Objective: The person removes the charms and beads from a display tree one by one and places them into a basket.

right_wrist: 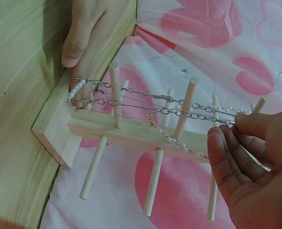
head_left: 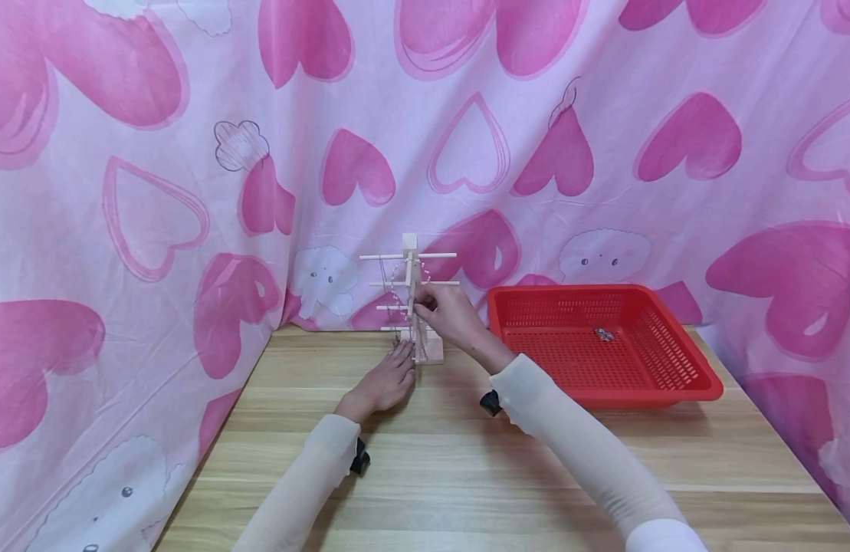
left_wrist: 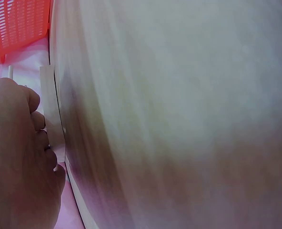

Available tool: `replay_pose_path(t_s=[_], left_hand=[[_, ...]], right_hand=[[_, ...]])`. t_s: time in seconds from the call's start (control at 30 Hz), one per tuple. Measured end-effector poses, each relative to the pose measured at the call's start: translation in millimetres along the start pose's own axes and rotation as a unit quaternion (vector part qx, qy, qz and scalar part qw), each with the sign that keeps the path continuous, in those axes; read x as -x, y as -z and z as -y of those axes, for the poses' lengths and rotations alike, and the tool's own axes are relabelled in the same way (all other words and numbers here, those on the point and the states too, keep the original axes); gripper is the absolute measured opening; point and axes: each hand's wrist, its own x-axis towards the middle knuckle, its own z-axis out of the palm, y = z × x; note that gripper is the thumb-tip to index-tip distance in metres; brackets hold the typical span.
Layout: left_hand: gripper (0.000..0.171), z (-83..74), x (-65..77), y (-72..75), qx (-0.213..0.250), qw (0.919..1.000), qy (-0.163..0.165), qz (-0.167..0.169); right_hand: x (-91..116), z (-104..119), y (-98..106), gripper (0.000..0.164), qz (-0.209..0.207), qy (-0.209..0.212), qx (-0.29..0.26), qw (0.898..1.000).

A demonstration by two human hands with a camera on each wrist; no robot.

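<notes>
A wooden jewelry stand (head_left: 410,245) with several pegs rises from a square base (right_wrist: 53,136) at the back of the table. My right hand (head_left: 452,313) pinches a silver chain necklace (right_wrist: 165,110) beside the pegs, between thumb and fingertips. The chain stretches down along the post, with a short row of white beads (right_wrist: 77,89) near its lower end. My left hand (head_left: 390,377) rests at the stand's base, fingers reaching onto it and partly hidden. A pearl-beaded necklace (right_wrist: 176,142) hangs on the stand, and a thin chain (head_left: 382,268) hangs from an upper left peg.
To the right of the stand sits a red plastic basket (head_left: 604,399) with perforated walls. A small silvery piece (head_left: 604,335) lies inside it. Pink heart-patterned cloth (head_left: 356,169) hangs behind the wooden table (head_left: 452,475).
</notes>
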Motion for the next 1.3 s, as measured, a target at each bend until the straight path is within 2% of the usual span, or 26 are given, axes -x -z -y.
replay_pose_path(t_s=[0.3,0.57,0.83,1.03,1.17,1.3], left_hand=[[0.061,-0.7,0.6,0.4,0.002,1.0000,-0.003,0.001],[0.061,3.1,-2.6,-2.7,-0.004,1.0000,-0.006,-0.003],[0.063,9.4,-4.4,-8.6,-0.021,0.9998,0.000,0.001],[0.063,6.1,-3.1,-5.3,-0.010,0.9999,-0.001,0.004],[0.062,2.6,-1.7,-2.8,0.003,1.0000,-0.001,0.002],[0.061,2.4,-1.5,-3.4,-0.002,1.0000,0.004,0.003]], right_hand=[[1.5,-1.4,-1.2,0.009,-0.022,-0.010,-0.010,1.000],[2.6,-4.3,-1.2,0.010,-0.027,-0.012,-0.039,0.999],[3.9,-7.5,1.7,0.012,-0.026,-0.004,-0.032,0.999],[5.0,-8.1,3.2,0.013,-0.029,-0.008,-0.039,0.999],[6.1,-8.9,2.5,0.013,-0.036,0.000,-0.044,0.998],[7.2,-8.4,2.6,0.012,-0.047,0.019,-0.050,0.997]])
